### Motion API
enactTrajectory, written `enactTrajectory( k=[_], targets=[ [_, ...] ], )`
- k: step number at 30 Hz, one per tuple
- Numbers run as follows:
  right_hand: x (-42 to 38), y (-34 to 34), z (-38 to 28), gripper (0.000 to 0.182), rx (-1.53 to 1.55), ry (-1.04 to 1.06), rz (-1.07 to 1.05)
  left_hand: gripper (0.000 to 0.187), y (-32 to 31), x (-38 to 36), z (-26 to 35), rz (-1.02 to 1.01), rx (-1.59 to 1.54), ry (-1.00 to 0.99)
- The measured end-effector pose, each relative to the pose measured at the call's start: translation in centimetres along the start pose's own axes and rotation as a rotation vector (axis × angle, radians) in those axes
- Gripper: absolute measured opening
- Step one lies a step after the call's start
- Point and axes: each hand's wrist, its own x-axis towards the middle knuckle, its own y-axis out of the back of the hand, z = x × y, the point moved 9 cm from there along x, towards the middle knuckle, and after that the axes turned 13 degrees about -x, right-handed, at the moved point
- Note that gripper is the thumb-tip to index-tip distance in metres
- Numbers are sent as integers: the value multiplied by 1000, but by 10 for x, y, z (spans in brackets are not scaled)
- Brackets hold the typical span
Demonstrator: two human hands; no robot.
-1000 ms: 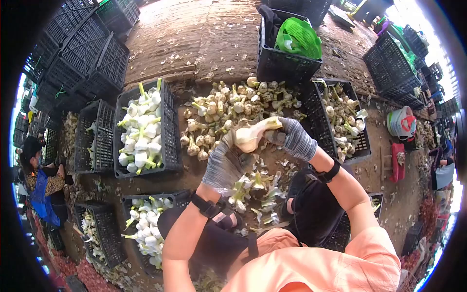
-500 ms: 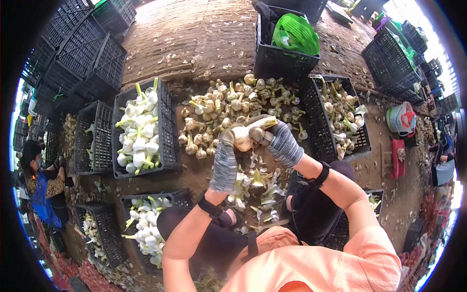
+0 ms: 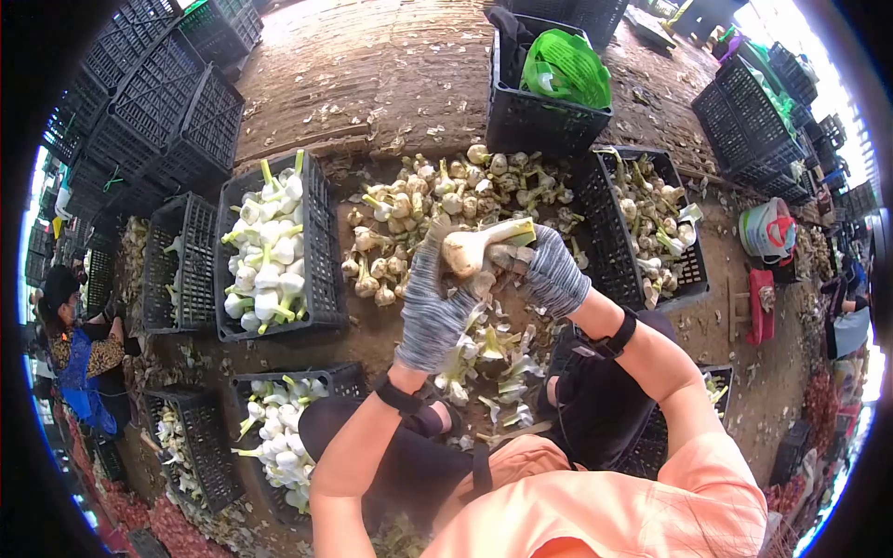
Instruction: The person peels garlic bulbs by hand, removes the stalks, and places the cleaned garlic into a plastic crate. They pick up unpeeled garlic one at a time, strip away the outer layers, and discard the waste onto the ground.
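Observation:
A garlic bulb with a thick stem (image 3: 474, 247) is held between my two gloved hands above the floor. My left hand (image 3: 433, 302), in a grey glove, has its fingers up along the bulb's left side. The fingers of my right hand (image 3: 549, 270) are wrapped round the stem and the bulb's lower right side. Beyond my hands lies a pile of untrimmed garlic (image 3: 446, 186). Loose peelings (image 3: 507, 358) are scattered on the floor below them.
A crate of white garlic (image 3: 321, 251) stands at left, another crate (image 3: 349, 377) by my left knee. At right is a crate of rougher garlic (image 3: 609, 237). A black crate with a green bag (image 3: 549, 121) stands ahead. A co-worker (image 3: 84, 353) sits far left.
The bulb has turned so that its round end points left and stands clear of my fingers. My left hand has opened out a little and shifted slightly; my right hand has moved slightly right.

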Motion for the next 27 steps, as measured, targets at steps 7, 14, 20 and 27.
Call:
enactTrajectory(
  k=[7,14,20,27],
  targets=[
    [-13,-15,-21,19,-616,357,-44,55,24,-2,-46,216,-451,504],
    [-16,-25,-1,18,-262,246,-205,54,47,-15,-57,292,-12,794],
    [-11,-2,-8,21,-487,494,-12,37,5,14,32,-39,374,-33],
    [-1,22,27,11,100,-17,-4,32,3,1,-12,-17,-151,295]
  ],
)
